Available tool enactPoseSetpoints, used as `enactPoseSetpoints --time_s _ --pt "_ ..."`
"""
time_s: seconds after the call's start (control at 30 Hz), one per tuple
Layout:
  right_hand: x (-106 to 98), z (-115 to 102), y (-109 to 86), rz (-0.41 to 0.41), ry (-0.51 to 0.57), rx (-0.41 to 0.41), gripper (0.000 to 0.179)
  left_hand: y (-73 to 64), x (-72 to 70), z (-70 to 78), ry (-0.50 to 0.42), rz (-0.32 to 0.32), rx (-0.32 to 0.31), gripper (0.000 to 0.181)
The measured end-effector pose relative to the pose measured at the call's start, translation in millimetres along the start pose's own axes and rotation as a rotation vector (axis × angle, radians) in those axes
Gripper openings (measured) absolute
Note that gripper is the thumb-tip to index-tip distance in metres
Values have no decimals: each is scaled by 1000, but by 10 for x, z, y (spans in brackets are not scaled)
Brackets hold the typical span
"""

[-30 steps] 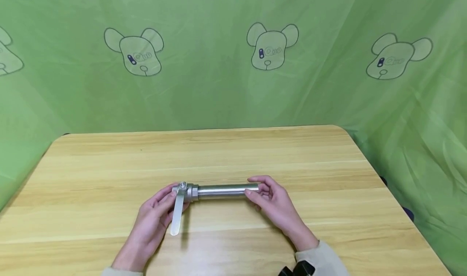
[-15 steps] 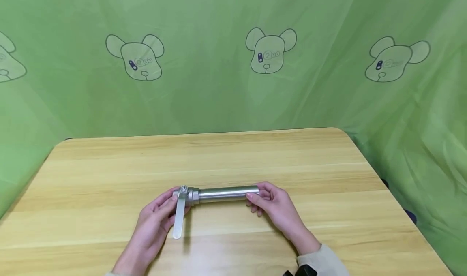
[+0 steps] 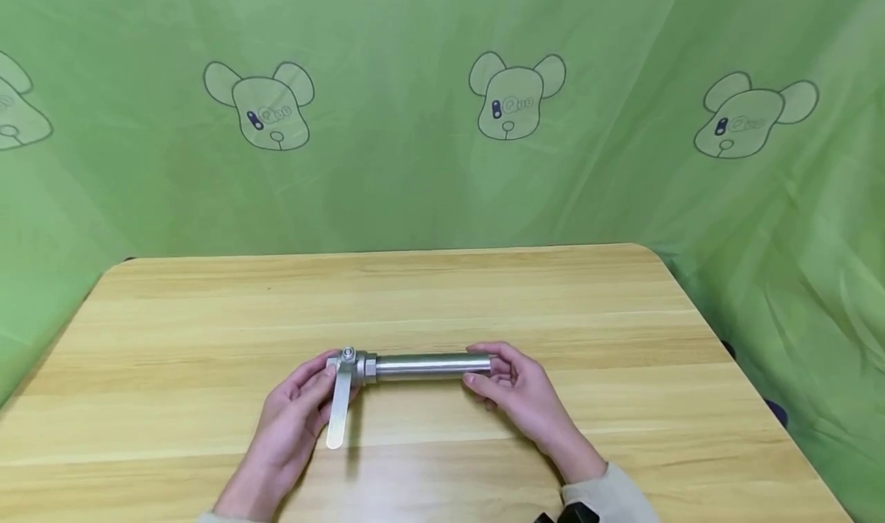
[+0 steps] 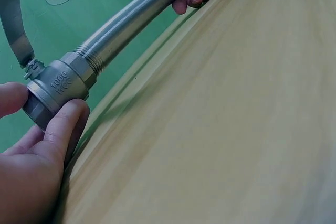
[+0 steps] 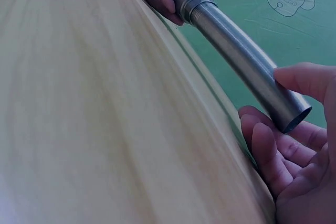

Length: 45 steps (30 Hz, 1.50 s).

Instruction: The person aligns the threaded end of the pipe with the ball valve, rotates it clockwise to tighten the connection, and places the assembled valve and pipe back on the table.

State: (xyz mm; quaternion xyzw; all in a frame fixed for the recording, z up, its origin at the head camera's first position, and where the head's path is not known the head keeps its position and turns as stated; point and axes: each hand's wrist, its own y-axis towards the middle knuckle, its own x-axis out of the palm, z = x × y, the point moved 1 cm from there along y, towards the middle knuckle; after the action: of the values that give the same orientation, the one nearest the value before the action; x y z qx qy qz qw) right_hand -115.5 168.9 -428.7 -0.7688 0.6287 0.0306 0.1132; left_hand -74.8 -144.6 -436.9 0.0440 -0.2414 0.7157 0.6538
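Note:
A metal ball valve point(image 3: 359, 368) with a flat lever handle point(image 3: 338, 415) is joined to a smooth steel pipe point(image 3: 425, 365). My left hand point(image 3: 286, 419) holds the valve body at its free end, thumb and fingers on opposite sides. The lever points toward me. In the left wrist view, raised lettering marks the valve body point(image 4: 60, 83), and pipe threads point(image 4: 90, 59) show where it meets the pipe. At the pipe's other end is my right hand point(image 3: 528, 396), thumb and fingers around it. The right wrist view shows the pipe's hollow open end point(image 5: 297, 120) between them.
Pipe and valve are held over a wood-grain table point(image 3: 415, 300) with rounded far corners. Green cloth point(image 3: 401, 177) printed with bear heads hangs behind and along the sides. A black object point(image 3: 577, 514) sits at the right sleeve point(image 3: 611, 496).
My right thumb and fingers have shifted around the pipe's end, the thumb now at its near edge. My left hand keeps its hold on the valve. The head view has tilted slightly.

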Motion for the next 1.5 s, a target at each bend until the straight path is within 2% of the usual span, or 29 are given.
enactPoseSetpoints --time_s 0.33,0.53,0.7,0.83,1.07,1.37,1.5 --pt "-20 9 7 14 -14 15 44 41 -6 -31 -2 -7 -10 56" --pt "-19 29 16 -22 2 -1 51 28 -47 -38 32 -4 -31 60" --pt "-7 27 11 -29 4 5 47 27 -57 -30 32 -9 -30 62" --pt "5 32 10 1 -15 6 43 31 -60 -22 20 -15 -38 62" --pt "17 50 11 139 -133 -44 28 35 -51 -19 25 -8 -45 62" --pt "49 7 17 132 -50 -10 30 33 -36 1 34 -10 -43 61" --pt "32 15 17 119 -35 -22 36 33 -41 1 29 -11 -43 61"
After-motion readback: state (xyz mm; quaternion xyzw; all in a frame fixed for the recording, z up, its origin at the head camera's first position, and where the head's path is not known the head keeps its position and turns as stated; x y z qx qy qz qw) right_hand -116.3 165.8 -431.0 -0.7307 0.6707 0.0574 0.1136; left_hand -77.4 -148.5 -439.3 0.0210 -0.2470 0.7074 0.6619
